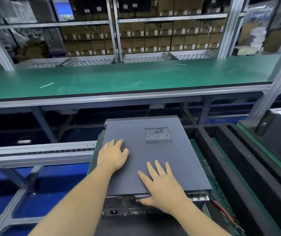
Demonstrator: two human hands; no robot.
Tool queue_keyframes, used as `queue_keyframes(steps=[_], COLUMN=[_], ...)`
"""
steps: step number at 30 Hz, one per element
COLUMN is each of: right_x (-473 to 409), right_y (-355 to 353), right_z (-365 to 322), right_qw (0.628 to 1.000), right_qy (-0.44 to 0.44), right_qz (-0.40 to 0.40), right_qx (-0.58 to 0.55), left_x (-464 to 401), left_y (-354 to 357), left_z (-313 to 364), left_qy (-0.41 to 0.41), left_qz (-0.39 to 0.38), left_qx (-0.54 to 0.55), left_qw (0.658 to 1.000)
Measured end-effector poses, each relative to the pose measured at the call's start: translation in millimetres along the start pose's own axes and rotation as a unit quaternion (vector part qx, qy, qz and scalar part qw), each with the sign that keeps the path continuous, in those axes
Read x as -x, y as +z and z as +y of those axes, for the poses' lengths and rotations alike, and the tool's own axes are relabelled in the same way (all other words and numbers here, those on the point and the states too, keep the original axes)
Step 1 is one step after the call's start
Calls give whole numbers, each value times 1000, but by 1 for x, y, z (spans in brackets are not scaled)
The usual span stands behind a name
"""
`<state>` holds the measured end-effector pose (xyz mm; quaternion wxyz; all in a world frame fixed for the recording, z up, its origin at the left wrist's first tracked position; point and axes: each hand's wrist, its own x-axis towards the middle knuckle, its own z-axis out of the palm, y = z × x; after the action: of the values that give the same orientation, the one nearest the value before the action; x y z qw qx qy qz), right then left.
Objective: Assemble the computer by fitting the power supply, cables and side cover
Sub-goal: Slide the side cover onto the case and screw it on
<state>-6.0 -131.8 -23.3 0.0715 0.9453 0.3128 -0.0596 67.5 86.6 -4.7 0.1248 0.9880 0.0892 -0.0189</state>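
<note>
Metal racking [114,31] packed with rows of labelled cardboard boxes [153,41] fills the back of the view, and below it a long green surface [136,79] runs from side to side, carrying two thin pale strips. Nearer, a roller conveyor rail [39,150] crosses at the left, and black foam trays [238,159] lie to the right. Between them the computer case [114,206] lies flat on a green-edged board, its rear panel with vent grille and power socket facing the camera. The dark grey side cover [178,167] lies on top of the case, a perforated vent patch near its far right. The left hand [112,155] rests on the cover's left part, fingers relaxed and grasping nothing. The right hand [161,186] lies flat with fingers spread over the cover's near edge, thumb down against the rear panel, also grasping nothing.
</note>
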Motion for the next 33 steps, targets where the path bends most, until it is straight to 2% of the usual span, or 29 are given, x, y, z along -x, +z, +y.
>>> queue_keyframes(steps=[2,6,9,16,19,20,22,25,26,33], right_x=[4,16,18,14,15,13,7,-6,-8,3], right_y=[-2,-16,-2,23,20,16,6,1,2,6], right_z=[-5,-9,-11,-10,-12,-13,-16,-21,-23,-28], right_qw=[1000,998,984,947,942,947,975,998,999,997], right_qy=[13,0,-36,-61,-59,-52,-17,3,1,-10], right_qz=[-6,25,146,303,328,316,214,61,40,72], right_qx=[25,61,95,82,21,-10,-47,8,12,13], left_x=[13,19,11,9,13,13,13,14,15,27], left_y=[11,10,-1,-4,3,5,6,7,8,11], left_z=[-3,-3,-8,-21,-23,-23,-21,-18,-17,-15], left_qy=[1,1,-12,-74,-87,-87,-92,-94,-92,-89], left_qz=[-11,9,18,-14,1,11,21,14,8,-10], left_qx=[-37,-11,34,99,112,109,101,70,56,5], left_qw=[999,1000,999,992,990,990,990,993,994,996])
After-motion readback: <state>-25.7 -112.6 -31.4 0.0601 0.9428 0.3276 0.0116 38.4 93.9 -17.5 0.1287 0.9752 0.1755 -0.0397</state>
